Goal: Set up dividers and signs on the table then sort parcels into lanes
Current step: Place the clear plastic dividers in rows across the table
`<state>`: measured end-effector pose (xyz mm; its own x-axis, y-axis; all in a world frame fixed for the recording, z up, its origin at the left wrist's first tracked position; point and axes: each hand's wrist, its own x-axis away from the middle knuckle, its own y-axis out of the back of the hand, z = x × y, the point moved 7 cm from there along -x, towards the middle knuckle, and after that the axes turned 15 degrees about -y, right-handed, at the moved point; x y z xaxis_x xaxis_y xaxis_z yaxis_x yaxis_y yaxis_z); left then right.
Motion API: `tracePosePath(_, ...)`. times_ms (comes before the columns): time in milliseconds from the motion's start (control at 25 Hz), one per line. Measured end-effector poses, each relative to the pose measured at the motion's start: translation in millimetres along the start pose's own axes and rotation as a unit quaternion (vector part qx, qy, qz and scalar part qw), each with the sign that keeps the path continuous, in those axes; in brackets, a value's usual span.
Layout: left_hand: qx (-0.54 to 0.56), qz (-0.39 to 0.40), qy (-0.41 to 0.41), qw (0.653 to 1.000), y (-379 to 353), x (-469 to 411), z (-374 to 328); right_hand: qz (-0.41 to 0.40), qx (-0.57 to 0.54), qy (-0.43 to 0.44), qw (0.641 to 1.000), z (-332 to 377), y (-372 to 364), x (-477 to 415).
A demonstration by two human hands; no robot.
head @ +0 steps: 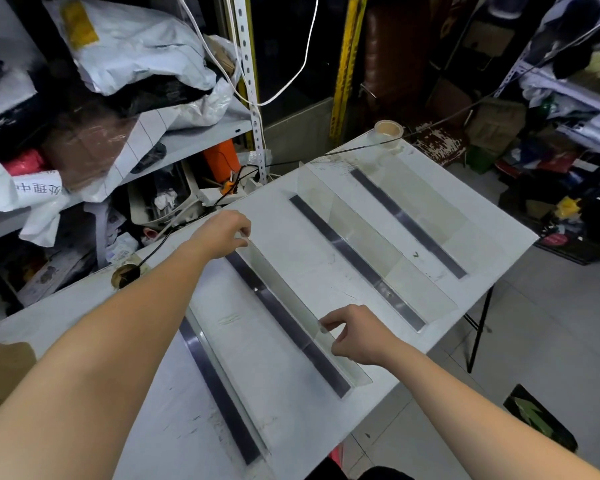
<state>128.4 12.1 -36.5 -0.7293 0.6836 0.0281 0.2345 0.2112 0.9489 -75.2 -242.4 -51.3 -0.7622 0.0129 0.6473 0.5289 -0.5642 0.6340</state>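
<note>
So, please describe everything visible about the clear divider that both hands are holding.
The clear divider is a long, thin transparent panel, plastic by its look. It stands upright on the white table beside a dark strip. The left hand pinches its far top edge, the right hand its near top edge.

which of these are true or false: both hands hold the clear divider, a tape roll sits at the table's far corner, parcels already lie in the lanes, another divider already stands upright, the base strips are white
1. Both hands hold the clear divider: true; the left hand pinches its far end, the right hand its near end.
2. A tape roll sits at the table's far corner: true.
3. Parcels lie in the lanes: false; no parcels are on the table.
4. Another divider already stands upright: true.
5. The base strips are white: false; they are dark.
</note>
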Motion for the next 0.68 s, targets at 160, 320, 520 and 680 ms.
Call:
tracePosePath(160, -0.002, 0.001, -0.001, 1.000, 4, -14, 6, -0.022, -0.006, -0.009, 1.000, -2, 1, -2)
tracePosePath(320, -0.014, -0.004, -0.017, 1.000, 9, -27, 10, -0.030, -0.005, -0.031, 0.999, -10, 0, -2)
tracePosePath(520, -0.011, 0.006, -0.015, 1.000, 9, -35, 16, -0.039, -0.011, -0.028, 0.999, -4, -1, 1)
tracePosePath(680, -0.007, 0.007, -0.015, 1.000, 8, -39, 22, -0.053, -0.009, -0.031, 0.998, -4, 2, 2)
